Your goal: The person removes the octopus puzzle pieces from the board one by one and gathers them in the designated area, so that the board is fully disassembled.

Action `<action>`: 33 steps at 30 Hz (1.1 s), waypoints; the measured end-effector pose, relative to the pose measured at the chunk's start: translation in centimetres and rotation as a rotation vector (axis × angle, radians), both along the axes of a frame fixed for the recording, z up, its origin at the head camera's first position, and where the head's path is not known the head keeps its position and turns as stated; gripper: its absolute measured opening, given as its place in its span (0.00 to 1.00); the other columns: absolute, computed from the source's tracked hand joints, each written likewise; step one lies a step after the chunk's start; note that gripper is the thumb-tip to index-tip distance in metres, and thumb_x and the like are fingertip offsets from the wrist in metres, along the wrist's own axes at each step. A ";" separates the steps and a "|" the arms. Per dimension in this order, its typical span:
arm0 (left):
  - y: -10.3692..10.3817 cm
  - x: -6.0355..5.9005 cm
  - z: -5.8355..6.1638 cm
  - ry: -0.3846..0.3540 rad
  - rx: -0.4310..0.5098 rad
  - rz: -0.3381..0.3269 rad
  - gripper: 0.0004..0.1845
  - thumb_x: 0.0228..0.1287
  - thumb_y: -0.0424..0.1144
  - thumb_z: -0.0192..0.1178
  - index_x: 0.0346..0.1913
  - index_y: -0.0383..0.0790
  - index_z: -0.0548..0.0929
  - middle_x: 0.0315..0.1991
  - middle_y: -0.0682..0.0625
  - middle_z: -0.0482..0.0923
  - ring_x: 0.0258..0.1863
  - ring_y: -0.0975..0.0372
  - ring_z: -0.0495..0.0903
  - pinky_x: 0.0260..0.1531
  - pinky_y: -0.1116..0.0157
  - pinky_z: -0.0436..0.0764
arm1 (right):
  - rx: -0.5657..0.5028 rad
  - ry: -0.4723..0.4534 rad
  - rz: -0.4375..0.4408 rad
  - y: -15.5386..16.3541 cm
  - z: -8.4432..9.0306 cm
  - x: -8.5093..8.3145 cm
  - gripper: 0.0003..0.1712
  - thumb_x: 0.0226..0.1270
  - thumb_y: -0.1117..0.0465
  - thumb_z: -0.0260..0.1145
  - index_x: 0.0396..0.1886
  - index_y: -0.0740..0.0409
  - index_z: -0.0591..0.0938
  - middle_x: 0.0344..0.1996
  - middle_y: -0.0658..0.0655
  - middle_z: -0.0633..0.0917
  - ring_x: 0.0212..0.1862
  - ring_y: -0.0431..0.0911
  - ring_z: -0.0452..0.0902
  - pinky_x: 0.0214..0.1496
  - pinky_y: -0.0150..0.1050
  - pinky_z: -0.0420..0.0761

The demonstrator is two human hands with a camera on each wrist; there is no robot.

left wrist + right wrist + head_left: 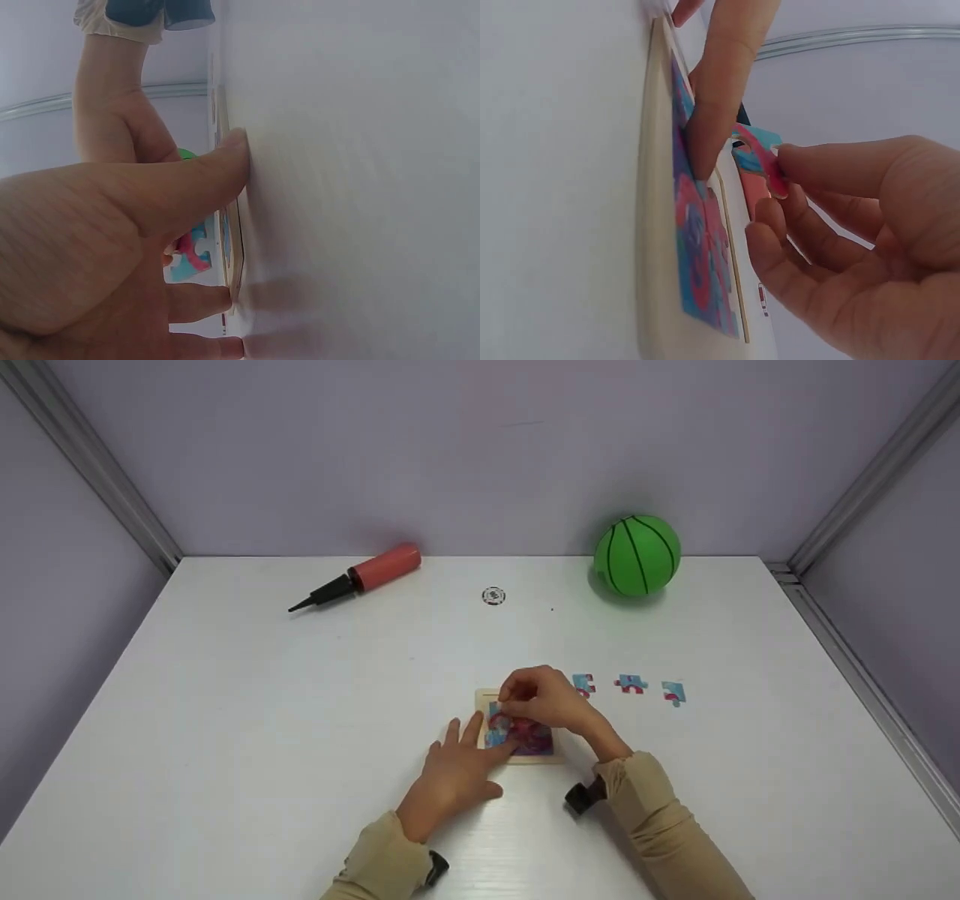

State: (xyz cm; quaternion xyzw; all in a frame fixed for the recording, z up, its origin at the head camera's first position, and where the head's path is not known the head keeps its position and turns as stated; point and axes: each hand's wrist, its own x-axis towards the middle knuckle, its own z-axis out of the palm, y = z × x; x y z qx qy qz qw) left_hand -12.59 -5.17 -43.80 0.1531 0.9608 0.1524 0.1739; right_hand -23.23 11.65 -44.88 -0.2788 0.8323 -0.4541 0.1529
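Note:
A small jigsaw board with a pale wooden frame [536, 760] lies on the white table, partly filled with blue, pink and purple pieces. My left hand [454, 776] rests at its left and near side with fingers spread, the index finger touching the picture. Above the board, my right hand [547, 701] pinches a blue and pink puzzle piece [763, 157] between thumb and fingers, tilted and clear of the board in the right wrist view. Three loose pieces lie to the right: a near one [583, 685], a middle one [631, 684] and a far one [674, 692].
At the back left lies a red and black hand pump [386, 568]. A green ball with black lines [637, 556] sits against the back wall on the right. Between them lies a round black-and-white chip [493, 595]. Walls close off the back and sides.

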 end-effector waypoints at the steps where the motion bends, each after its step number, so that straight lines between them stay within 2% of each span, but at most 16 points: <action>1: 0.0 0.0 0.0 0.002 0.001 0.000 0.33 0.60 0.47 0.65 0.69 0.58 0.70 0.74 0.37 0.50 0.69 0.36 0.51 0.56 0.37 0.65 | -0.029 -0.028 -0.019 0.2 0.0 0.0 0.03 0.61 0.67 0.68 0.35 0.61 0.83 0.30 0.54 0.83 0.31 0.43 0.75 0.38 0.37 0.78; 7: 0.1 0.0 -0.2 -0.001 0.001 0.007 0.32 0.60 0.47 0.65 0.69 0.58 0.69 0.74 0.37 0.50 0.69 0.36 0.51 0.57 0.37 0.64 | -0.228 -0.215 -0.104 1.0 0.4 -0.1 0.06 0.62 0.69 0.65 0.38 0.67 0.81 0.31 0.56 0.81 0.34 0.47 0.81 0.40 0.43 0.83; 10: 0.2 0.0 -0.2 0.004 -0.003 0.008 0.32 0.60 0.47 0.65 0.69 0.59 0.70 0.74 0.38 0.51 0.69 0.36 0.52 0.57 0.38 0.64 | -0.255 -0.255 -0.132 1.3 0.4 -0.2 0.06 0.61 0.69 0.65 0.38 0.68 0.81 0.30 0.56 0.81 0.33 0.46 0.80 0.40 0.44 0.83; 24: 0.1 -0.1 0.0 0.003 -0.023 0.010 0.33 0.60 0.48 0.65 0.69 0.59 0.69 0.73 0.37 0.51 0.69 0.37 0.52 0.57 0.38 0.64 | -0.229 -0.265 -0.154 3.9 0.7 0.2 0.10 0.63 0.68 0.65 0.41 0.71 0.79 0.32 0.56 0.80 0.35 0.45 0.78 0.43 0.42 0.83; 33: 0.2 0.0 0.1 0.011 -0.020 0.013 0.32 0.59 0.48 0.66 0.68 0.59 0.70 0.73 0.37 0.52 0.69 0.37 0.53 0.57 0.38 0.65 | -0.168 -0.249 -0.198 7.1 0.5 0.4 0.10 0.64 0.67 0.65 0.41 0.71 0.80 0.33 0.57 0.80 0.35 0.46 0.78 0.42 0.38 0.83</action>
